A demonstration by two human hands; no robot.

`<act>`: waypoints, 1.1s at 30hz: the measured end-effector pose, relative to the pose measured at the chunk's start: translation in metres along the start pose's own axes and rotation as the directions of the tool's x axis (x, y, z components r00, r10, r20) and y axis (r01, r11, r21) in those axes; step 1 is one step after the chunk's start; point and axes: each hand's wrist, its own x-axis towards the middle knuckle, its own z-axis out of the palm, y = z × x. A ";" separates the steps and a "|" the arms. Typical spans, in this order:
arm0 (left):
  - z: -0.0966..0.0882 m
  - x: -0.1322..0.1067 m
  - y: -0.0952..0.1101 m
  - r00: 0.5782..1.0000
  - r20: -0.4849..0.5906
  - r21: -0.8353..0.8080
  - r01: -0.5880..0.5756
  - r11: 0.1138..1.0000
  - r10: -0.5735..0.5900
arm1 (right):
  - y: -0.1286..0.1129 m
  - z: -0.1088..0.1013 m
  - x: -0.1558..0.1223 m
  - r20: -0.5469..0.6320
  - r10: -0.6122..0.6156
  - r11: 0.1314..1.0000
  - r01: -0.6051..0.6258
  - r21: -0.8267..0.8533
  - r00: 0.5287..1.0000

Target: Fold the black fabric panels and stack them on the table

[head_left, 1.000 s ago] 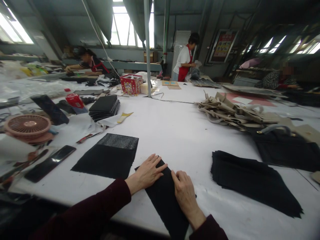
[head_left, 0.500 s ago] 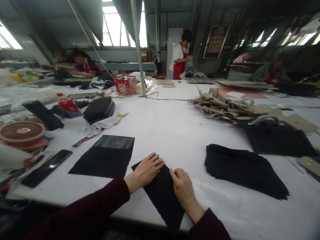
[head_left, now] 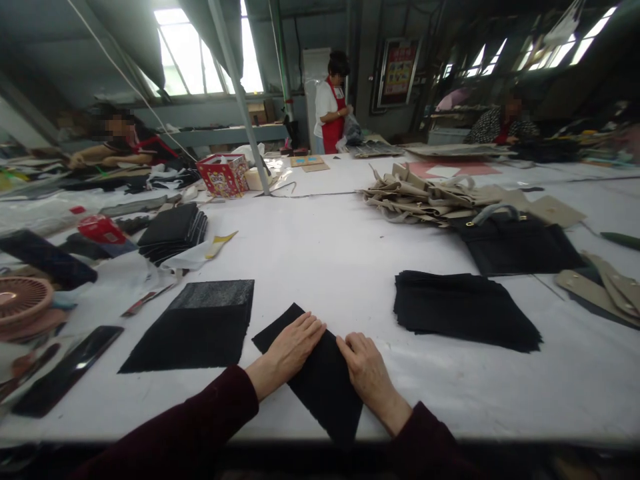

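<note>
Black fabric piece [head_left: 323, 393] flat on the white worktable [head_left: 350, 253], at its near edge, pressed down under both hands. Set on the diagonal: long axis from a far-left corner to a near-right corner at the table's brink. Left hand [head_left: 290, 350] palm down on the far-left part, fingers straight and open, pointing away and to the right. Right hand [head_left: 367, 373] palm down along the right edge, fingers loosely bent, clamped on nothing. Fingertips of the two hands close but apart, a narrow strip of cloth between. Neither hand nearer than the other, both already in contact. Just beside the piece on the left, too close to tell whether touching, a larger black sheet [head_left: 195, 327] with a greyer far band. Well apart on the right, a stack of black cut pieces [head_left: 460, 310]. Farther back, a black handbag [head_left: 515, 243] beside a heap of beige bag parts [head_left: 430, 197]. Along the left edge, a dark phone [head_left: 65, 370] and a pink fan [head_left: 20, 303]. In the background, a person in a red apron [head_left: 330, 107] at another bench.
</note>
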 end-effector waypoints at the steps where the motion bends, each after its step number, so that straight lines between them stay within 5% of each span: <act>1: 0.000 0.001 0.002 1.000 0.005 0.005 0.003 1.000 -0.003 | 0.001 -0.001 -0.002 0.003 -0.003 1.000 0.003 0.005 1.000; 17: -0.002 0.005 0.011 0.999 0.029 -0.047 -0.045 0.998 0.047 | 0.013 -0.019 -0.025 0.031 -0.004 1.000 0.004 0.004 1.000; 22: -0.009 0.008 0.015 0.994 0.107 -0.061 -0.002 0.998 0.009 | 0.013 -0.024 -0.029 0.071 0.008 1.000 -0.007 -0.016 0.997; 33: -0.008 0.006 0.034 0.993 0.122 0.052 -0.009 0.999 0.002 | 0.014 -0.031 -0.038 0.096 -0.024 0.992 0.035 -0.120 0.995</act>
